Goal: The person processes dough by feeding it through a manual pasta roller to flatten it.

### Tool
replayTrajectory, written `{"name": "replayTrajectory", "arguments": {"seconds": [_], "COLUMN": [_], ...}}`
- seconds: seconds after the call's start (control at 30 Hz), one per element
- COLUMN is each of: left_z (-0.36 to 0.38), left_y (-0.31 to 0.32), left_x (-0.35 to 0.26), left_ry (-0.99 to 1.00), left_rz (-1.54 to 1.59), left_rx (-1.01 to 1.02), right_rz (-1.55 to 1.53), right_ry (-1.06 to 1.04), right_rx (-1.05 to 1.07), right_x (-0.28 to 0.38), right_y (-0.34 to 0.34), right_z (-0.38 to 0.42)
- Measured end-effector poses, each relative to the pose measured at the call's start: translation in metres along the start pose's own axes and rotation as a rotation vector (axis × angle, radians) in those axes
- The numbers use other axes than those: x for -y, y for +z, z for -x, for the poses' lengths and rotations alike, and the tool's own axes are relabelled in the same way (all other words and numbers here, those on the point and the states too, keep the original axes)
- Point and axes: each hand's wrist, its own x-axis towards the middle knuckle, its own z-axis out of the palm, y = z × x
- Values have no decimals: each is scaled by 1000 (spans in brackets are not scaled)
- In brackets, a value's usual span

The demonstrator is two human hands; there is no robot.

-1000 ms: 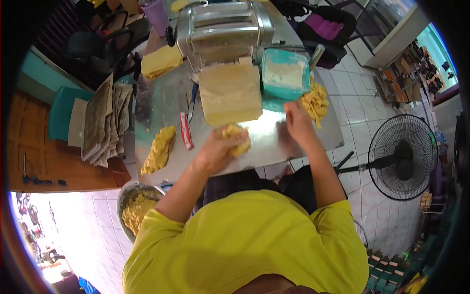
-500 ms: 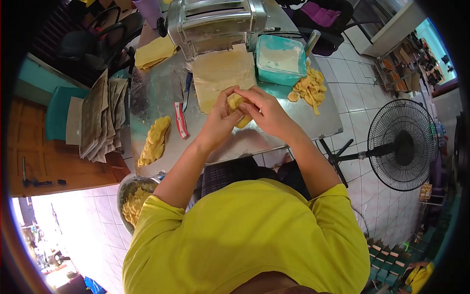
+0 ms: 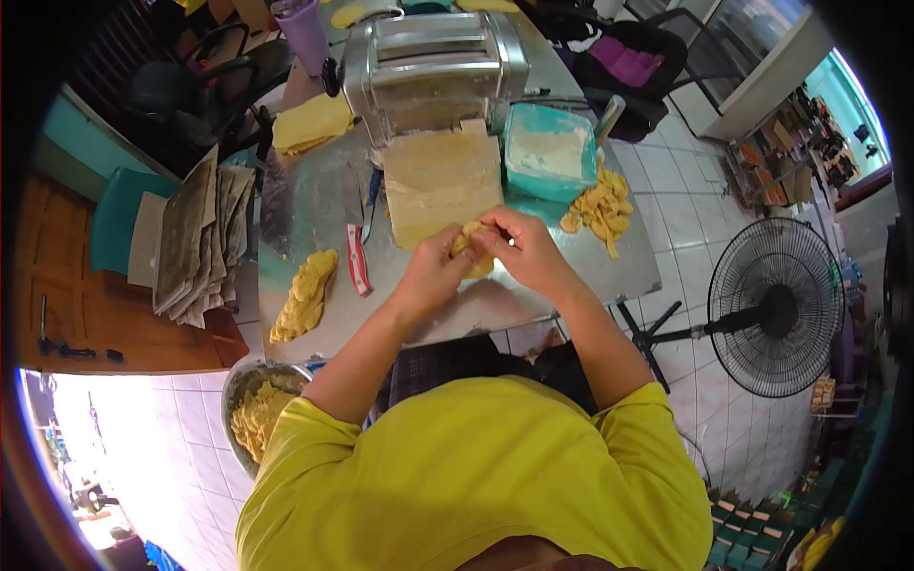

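A small lump of yellow dough (image 3: 478,267) is held between both hands, just in front of the metal roller machine's board. My left hand (image 3: 435,271) grips it from the left, fingers closed. My right hand (image 3: 519,247) pinches it from the right with bent fingers. Beyond them, the metal roller machine (image 3: 433,71) stands over a pale board (image 3: 443,181). A red-and-white handled knife (image 3: 358,260) lies left of my hands. A long lump of dough (image 3: 305,297) rests at the table's left edge.
A teal tub of flour (image 3: 549,150) and dough strips (image 3: 603,207) sit on the right. Flat dough sheets (image 3: 312,124) lie back left. A bowl of dough (image 3: 257,419) is below the left edge. A standing fan (image 3: 778,309) is to the right, stacked cardboard (image 3: 200,238) to the left.
The view has tilted, so the table and machine appear lower. Both hands still hold the dough, with the fingers shifted slightly on it.
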Motion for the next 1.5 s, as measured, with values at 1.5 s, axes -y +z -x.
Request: {"name": "replayTrajectory", "arguments": {"seconds": [1.5], "left_z": [-187], "left_y": [-146], "left_x": [-119], "left_ry": [498], "left_rz": [-951], "left_rx": [-183], "right_rz": [880], "right_ry": [-448], "right_rx": [117], "right_x": [30], "right_y": [-74], "right_z": [-247]}}
